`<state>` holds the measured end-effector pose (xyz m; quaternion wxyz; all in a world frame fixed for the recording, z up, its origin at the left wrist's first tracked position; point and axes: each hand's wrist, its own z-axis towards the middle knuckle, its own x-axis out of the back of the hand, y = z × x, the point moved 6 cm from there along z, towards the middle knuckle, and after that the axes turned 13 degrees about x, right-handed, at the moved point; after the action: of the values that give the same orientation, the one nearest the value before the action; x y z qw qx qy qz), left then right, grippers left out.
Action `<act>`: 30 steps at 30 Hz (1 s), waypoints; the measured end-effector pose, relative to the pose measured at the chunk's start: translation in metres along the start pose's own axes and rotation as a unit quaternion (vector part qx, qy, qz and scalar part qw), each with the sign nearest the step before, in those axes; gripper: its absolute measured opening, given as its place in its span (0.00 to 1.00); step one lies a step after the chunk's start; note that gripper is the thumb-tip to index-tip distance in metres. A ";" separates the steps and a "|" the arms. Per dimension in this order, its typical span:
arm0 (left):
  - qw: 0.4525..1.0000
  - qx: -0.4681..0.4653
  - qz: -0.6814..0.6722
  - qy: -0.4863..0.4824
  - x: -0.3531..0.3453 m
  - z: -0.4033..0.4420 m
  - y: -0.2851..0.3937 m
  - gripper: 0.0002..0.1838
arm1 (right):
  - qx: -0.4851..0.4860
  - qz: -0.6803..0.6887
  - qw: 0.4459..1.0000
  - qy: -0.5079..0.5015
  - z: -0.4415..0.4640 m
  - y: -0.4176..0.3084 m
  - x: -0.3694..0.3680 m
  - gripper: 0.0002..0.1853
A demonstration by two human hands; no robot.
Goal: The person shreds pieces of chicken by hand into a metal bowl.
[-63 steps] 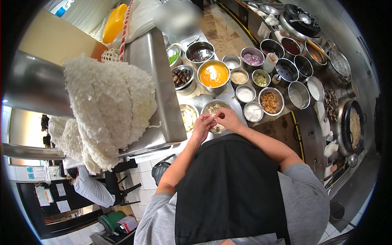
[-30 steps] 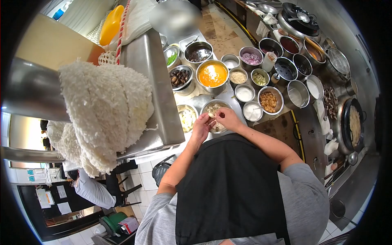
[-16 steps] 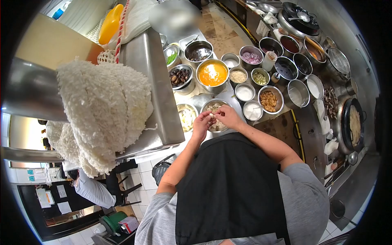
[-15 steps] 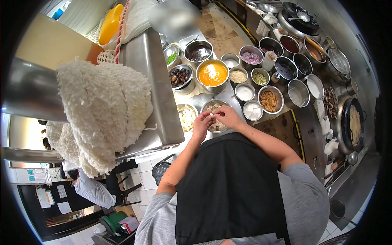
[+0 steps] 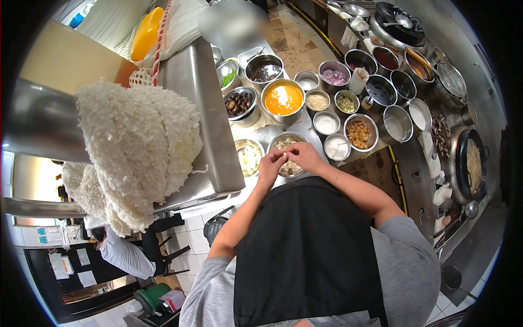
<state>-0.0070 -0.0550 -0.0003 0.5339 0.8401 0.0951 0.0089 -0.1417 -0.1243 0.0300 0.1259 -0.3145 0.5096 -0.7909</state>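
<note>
Over a metal bowl (image 5: 292, 175) of pale, chopped-looking pieces, both hands meet with their fingertips together. My left hand (image 5: 271, 168) is closed in a pinch, and my right hand (image 5: 306, 156) pinches from the other side. Between the fingertips is a small pale piece (image 5: 285, 155), mostly covered; its kind cannot be made out. Just left of my left hand stands a second bowl with whitish-yellow pieces (image 5: 249, 157). A pot of orange liquid (image 5: 283, 98) with a bright reflection is beyond the hands.
Right of the hands are bowls of brown chunks (image 5: 358, 134), white powder (image 5: 337, 147) and sliced purple onion (image 5: 334, 75). Dark pieces (image 5: 239, 102) fill a bowl at left. A white towel (image 5: 141, 141) hangs by the steel shelf edge (image 5: 218, 163). A person (image 5: 128, 253) sits at lower left.
My left hand's fingers have closed in further over the small pale piece, so less of it shows. The right hand has barely shifted; the bowls are unmoved.
</note>
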 end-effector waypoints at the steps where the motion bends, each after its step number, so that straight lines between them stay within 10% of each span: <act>1: 1.000 -0.004 0.016 0.002 0.000 0.000 0.000 0.14 | 0.000 0.000 1.000 0.000 0.000 -0.001 0.000 0.10; 30: 0.946 0.095 -0.305 -0.056 0.004 -0.004 -0.005 0.12 | -0.006 -0.026 1.000 -0.010 -0.005 0.004 -0.004 0.11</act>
<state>-0.0040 -0.0486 -0.0038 0.4335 0.8166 0.3175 -0.2106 -0.1422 -0.1207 0.0242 0.1087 -0.3365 0.5049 -0.7874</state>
